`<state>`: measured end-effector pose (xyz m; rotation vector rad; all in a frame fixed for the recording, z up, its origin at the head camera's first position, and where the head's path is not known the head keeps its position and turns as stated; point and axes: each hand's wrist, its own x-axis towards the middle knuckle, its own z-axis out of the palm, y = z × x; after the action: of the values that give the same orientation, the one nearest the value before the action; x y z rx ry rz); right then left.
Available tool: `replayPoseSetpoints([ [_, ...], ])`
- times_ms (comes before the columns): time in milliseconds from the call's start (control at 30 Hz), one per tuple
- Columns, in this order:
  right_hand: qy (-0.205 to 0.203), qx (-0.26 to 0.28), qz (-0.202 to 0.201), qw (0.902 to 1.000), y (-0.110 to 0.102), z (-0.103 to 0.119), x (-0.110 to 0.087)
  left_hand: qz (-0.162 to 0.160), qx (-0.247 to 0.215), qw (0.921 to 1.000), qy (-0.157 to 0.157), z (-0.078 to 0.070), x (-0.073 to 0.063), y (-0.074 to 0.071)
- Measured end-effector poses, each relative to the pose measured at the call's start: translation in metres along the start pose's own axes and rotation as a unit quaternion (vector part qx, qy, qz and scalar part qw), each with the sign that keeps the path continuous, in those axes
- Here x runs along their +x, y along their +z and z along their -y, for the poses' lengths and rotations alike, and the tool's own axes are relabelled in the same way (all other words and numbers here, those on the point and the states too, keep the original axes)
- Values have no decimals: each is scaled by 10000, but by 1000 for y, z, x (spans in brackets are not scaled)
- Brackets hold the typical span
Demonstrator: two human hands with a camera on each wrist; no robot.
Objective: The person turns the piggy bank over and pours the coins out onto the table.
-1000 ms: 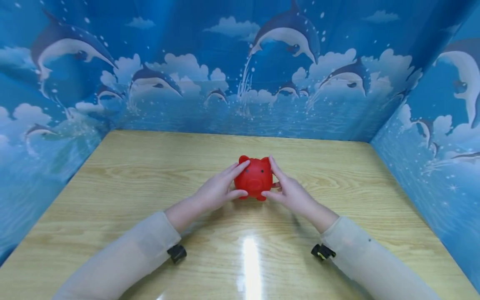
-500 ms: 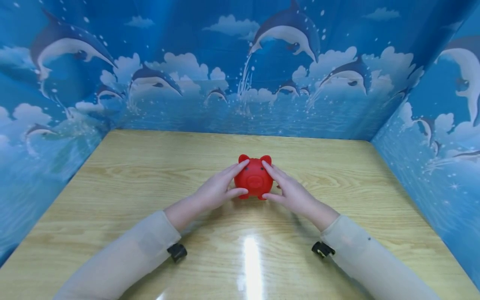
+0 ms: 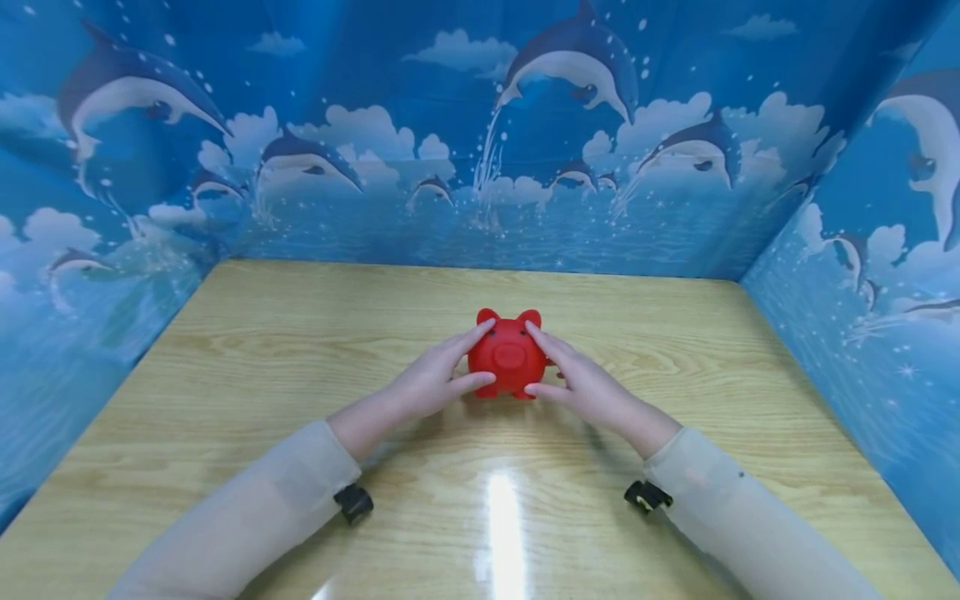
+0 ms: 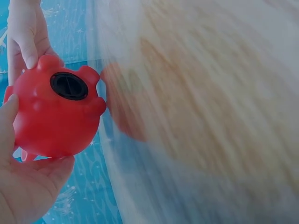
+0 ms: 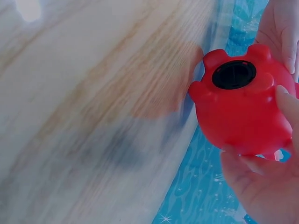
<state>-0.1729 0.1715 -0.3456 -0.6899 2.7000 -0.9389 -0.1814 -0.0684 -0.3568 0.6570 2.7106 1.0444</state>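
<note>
A red piggy bank (image 3: pixel 510 357) faces me at the middle of the table, its snout turned somewhat upward. My left hand (image 3: pixel 431 379) grips its left side, thumb low on the front and a finger up beside the eye. On the opposite side my right hand (image 3: pixel 596 393) holds it in much the same way. Both wrist views show the underside, where a round black plug (image 4: pixel 69 86) sits among stubby feet. In the right wrist view the feet on the piggy bank (image 5: pixel 243 112) are close to the tabletop; whether they touch it I cannot tell.
The glossy wood-grain table (image 3: pixel 300 317) carries a bright light reflection (image 3: pixel 504 525) near the front. A blue dolphin-printed curtain (image 3: pixel 420 225) encloses its back and sides. Small black devices hang under the left cuff (image 3: pixel 354 503) and the right cuff (image 3: pixel 648 496).
The piggy bank's face has tipped upward, with the snout rising. My right fingers have shifted from beside the ear onto the face near the eye. The left hand stays nearly in place.
</note>
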Motion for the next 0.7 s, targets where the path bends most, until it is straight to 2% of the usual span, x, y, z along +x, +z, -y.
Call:
replayPoseSetpoints([
  [267, 11, 163, 40, 9999, 2, -1, 1, 63, -162, 9998, 37, 3, 2, 1],
  [467, -48, 350, 182, 9992, 3, -6, 0, 260, -254, 9992, 141, 6, 1, 2],
  [700, -276, 442, 174, 9985, 3, -10, 0, 318, -204, 9987, 354, 9, 1, 2],
])
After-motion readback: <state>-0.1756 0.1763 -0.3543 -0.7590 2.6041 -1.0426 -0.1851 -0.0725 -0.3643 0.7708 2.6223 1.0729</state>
